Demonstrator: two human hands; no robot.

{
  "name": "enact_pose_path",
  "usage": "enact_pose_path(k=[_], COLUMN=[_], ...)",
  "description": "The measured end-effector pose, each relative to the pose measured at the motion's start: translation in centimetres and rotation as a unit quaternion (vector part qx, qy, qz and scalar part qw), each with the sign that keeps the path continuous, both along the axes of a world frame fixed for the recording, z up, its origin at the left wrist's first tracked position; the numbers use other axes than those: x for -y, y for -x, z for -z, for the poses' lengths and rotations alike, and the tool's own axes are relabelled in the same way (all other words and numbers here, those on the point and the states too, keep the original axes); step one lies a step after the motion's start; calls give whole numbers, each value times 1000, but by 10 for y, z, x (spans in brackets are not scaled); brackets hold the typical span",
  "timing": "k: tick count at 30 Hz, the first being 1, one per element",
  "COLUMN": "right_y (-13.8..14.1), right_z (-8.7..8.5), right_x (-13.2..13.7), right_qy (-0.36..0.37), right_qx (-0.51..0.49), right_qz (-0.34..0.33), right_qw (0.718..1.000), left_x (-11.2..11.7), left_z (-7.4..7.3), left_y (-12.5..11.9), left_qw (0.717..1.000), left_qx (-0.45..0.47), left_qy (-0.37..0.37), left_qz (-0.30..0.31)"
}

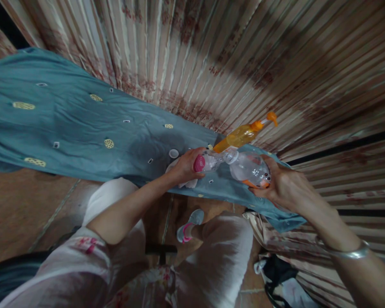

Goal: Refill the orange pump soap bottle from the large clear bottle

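Observation:
My right hand (pixel 280 186) is wrapped round the base of a clear plastic bottle (pixel 248 167) lying sideways above a teal cloth (pixel 83 128). My left hand (pixel 186 164) is closed around the bottle's neck end, where a pink cap (pixel 199 163) shows, with a white rag (pixel 189 183) under the fingers. Just behind the clear bottle lies an orange pump bottle (pixel 240 136) on the cloth.
A small white cap (pixel 173 153) sits on the teal cloth left of my left hand. Striped floral curtain fabric (pixel 244 55) fills the back and right. My knees in white trousers (pixel 224 252) and a foot in a grey-pink shoe (pixel 189 226) are below, over a tiled floor.

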State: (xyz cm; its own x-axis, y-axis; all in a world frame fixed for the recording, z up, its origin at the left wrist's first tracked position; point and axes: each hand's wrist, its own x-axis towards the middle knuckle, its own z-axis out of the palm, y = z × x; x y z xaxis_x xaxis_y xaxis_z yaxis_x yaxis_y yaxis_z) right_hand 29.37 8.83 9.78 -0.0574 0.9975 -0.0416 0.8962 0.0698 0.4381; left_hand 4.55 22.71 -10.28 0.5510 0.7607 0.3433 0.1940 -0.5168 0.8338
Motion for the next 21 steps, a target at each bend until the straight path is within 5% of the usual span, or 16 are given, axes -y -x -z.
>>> enact_pose_path(k=[21], right_y=[3], right_z=[-2], right_x=[0], right_qy=[5], right_qx=[1], right_qz=[13], right_qw=[1000], left_x=[-2], left_z=[4], left_y=[-1], left_qw=[1000], left_qx=[-1], left_qy=[-12], left_qz=[-3])
